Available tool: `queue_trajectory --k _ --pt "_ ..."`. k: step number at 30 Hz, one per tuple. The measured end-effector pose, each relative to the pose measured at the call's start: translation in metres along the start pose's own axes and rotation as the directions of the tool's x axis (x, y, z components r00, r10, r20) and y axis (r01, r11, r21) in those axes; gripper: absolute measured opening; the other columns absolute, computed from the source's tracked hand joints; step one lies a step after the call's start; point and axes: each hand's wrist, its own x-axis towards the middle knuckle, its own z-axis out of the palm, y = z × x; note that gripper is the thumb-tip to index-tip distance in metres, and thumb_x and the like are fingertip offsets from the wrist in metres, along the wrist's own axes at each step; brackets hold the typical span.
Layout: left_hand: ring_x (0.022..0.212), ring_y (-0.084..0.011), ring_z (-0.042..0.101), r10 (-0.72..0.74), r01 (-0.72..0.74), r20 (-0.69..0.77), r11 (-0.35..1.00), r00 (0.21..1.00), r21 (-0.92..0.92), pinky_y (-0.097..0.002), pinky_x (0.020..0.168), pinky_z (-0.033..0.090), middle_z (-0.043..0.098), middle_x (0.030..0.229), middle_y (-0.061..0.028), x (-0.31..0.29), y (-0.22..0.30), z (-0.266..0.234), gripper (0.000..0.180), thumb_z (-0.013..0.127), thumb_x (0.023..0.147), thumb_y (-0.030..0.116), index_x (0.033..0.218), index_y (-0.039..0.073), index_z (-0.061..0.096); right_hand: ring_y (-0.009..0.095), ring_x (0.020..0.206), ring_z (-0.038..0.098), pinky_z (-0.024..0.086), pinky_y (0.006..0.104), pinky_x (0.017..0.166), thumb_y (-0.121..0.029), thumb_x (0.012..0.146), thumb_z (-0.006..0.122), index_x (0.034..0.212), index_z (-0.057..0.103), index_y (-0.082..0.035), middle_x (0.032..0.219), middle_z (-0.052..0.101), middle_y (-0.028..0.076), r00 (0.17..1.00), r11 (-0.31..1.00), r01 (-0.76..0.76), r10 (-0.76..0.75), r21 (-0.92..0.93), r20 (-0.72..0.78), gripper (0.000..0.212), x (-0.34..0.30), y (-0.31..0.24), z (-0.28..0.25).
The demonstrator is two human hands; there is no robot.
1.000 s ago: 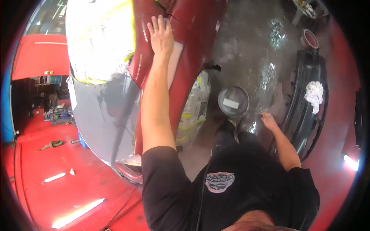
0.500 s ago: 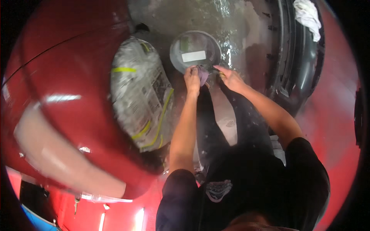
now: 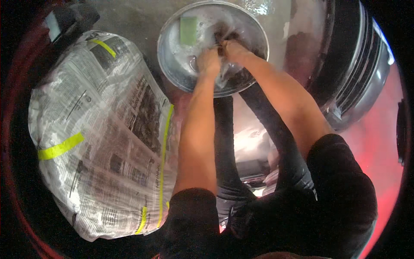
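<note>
A round basin of soapy water stands between my legs, and both my hands are down in it. My left hand has its fingers curled at the water, their tips hidden. Beside it, my right hand is closed, its fingers pointing down and inward. Something dark shows by the right fingers, too smeared by motion to name. The hands nearly touch, and what lies between them cannot be made out. A green rectangular pad is in the suds at the basin's left side.
At left is a large rounded shape wrapped in newspaper, fixed with yellow-green tape. A black, ridged curved car part stands at right. Wet grey floor extends behind the basin, and red bodywork shows at far right.
My hands went from above the basin's near rim, with a purplish cloth in the left, down into the water. My view has come lower and closer. The white rectangle in the basin no longer shows.
</note>
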Motion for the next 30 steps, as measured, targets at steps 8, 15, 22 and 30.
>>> queue_trajectory --k 8,15,22,30 --pt "0.102 -0.0414 0.066 -0.167 -0.109 -0.41 0.815 0.897 -0.569 -0.0463 0.09 0.053 0.069 0.103 -0.0217 -0.152 0.06 -0.076 0.026 0.068 0.079 0.0 0.106 0.002 0.069 0.026 0.115 0.067 0.05 0.0345 0.101 -0.016 0.098 0.058 0.137 0.062 0.004 0.127 0.071 0.023 0.913 0.683 0.333 -0.061 0.65 -0.404 0.044 -0.142 0.006 -0.048" --pt "0.128 -0.0319 0.063 -0.199 -0.237 -0.483 0.676 0.852 -0.697 -0.0432 0.106 0.052 0.066 0.129 -0.0225 -0.412 0.161 -0.219 0.048 0.065 0.085 0.009 0.132 0.001 0.06 0.023 0.152 0.036 0.03 0.066 0.117 -0.04 0.107 0.058 0.152 0.055 -0.021 0.166 0.041 0.003 0.998 0.04 -0.021 -0.062 0.999 0.024 0.049 -0.353 -0.026 -0.137" --pt "0.109 -0.0396 0.067 -0.101 -0.126 -0.806 0.969 0.584 -0.213 -0.0444 0.094 0.055 0.067 0.115 -0.0198 -0.646 0.173 -0.39 0.043 0.066 0.076 0.0 0.119 0.004 0.065 0.025 0.156 0.03 0.018 0.0392 0.127 -0.034 0.106 0.058 0.156 0.05 -0.011 0.165 0.043 0.01 0.938 0.062 0.252 -0.263 0.966 -0.227 0.055 -0.507 -0.237 -0.243" --pt "0.12 -0.0404 0.063 -0.051 0.241 -0.959 0.97 0.279 0.019 -0.0459 0.101 0.052 0.065 0.131 -0.0203 -0.792 0.158 -0.496 0.043 0.062 0.082 0.004 0.124 0.004 0.067 0.021 0.138 0.053 0.038 0.0302 0.114 -0.039 0.108 0.054 0.154 0.046 0.004 0.148 0.058 0.023 0.521 0.131 0.833 -0.509 0.537 -0.685 0.064 -0.588 -0.436 -0.362"
